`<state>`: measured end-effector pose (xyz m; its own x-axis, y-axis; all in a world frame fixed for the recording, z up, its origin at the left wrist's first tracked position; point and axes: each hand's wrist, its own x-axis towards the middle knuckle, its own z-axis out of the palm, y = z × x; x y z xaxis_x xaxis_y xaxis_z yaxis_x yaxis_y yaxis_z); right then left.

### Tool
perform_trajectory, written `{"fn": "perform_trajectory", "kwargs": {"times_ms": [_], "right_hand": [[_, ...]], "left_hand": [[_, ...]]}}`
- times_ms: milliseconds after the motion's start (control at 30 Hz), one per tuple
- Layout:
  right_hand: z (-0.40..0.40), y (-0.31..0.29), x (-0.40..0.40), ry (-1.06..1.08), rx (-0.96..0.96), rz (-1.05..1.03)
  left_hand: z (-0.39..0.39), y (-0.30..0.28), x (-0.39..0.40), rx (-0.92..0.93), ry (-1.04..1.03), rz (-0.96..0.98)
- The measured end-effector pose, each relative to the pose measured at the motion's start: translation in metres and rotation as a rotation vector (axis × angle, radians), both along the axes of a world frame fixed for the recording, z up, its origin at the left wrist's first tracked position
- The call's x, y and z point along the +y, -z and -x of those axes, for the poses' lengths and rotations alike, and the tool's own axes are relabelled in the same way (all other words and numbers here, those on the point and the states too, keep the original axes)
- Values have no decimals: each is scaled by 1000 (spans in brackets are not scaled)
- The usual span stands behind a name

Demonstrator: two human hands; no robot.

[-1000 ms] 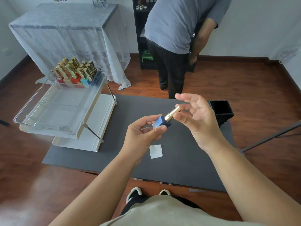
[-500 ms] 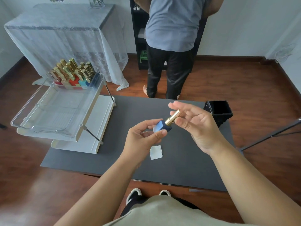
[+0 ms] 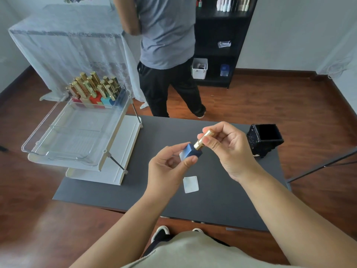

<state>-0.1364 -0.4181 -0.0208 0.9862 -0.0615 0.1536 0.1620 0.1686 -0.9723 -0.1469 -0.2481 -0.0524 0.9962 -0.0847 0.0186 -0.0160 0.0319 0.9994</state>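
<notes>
A small bottle with a blue square base and a gold cap is held above the dark table mat. My left hand pinches the blue base between thumb and fingers. My right hand grips the gold cap with curled fingers and thumb. The bottle tilts, cap up and to the right. A white square pad lies flat on the mat just below my hands.
A clear two-tier tray rack stands at the left, with several gold-capped bottles at its far end. A black square container sits at the mat's right. A person stands beyond the table, by a black shelf and a draped table.
My right hand's fingers have curled round the gold cap, where before they were spread. The person behind has stepped left, uncovering the black shelf. The bottle stays in both hands.
</notes>
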Motion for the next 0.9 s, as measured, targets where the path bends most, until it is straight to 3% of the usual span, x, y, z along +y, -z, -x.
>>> {"fn": "perform_trajectory", "kwargs": {"times_ms": [400,567,633,733,800,900], "right_hand": [[-58,-37,76,-127,-108,76],[-96,-53,117,-196,-117,109],[-115,-56,133,-177,-111,146],[-143,-53,153,-94,-105,267],[-160,-49,167,-48,-102,332],[-183,-41,188,-51,-83,444]], "left_hand": [[-40,-29,86,-97,-14,-67],[-62,-30,135,-135,-146,-202],[-69,-30,158,-164,-177,-296],[-79,-28,189,-266,-228,-606],[-85,-27,205,-301,-190,-819],[-97,-23,220,-268,-66,-932]]}}
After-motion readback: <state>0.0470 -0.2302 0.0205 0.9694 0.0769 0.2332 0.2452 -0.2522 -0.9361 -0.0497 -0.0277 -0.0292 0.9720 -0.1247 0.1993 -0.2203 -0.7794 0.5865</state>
